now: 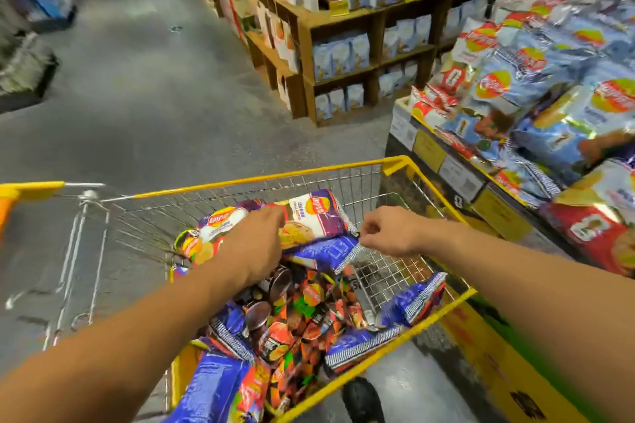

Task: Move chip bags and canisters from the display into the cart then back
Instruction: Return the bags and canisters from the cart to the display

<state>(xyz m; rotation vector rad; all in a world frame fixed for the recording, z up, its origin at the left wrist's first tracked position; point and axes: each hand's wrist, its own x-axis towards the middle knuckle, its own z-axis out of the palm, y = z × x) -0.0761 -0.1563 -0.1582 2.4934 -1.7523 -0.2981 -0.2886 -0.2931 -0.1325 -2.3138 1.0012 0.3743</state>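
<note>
A yellow-rimmed wire cart [309, 175] stands in front of me, filled with purple chip bags, orange packets and dark canisters [271, 340]. My left hand [254, 244] grips a white and purple chip bag [316, 216] lying on top of the pile at the cart's far end. My right hand [388, 233] pinches the corner of a purple chip bag [330, 251] just beneath it. The chip display [536, 86] with light blue and red bags rises to the right of the cart.
A wooden shelf unit [343, 55] with pale blue packets stands ahead on the right. Grey floor [144, 86] spreads to the left, with other displays at the far left edge. The cart's handle [31, 191] sticks out at the left. A dark shoe [360, 402] shows below the cart.
</note>
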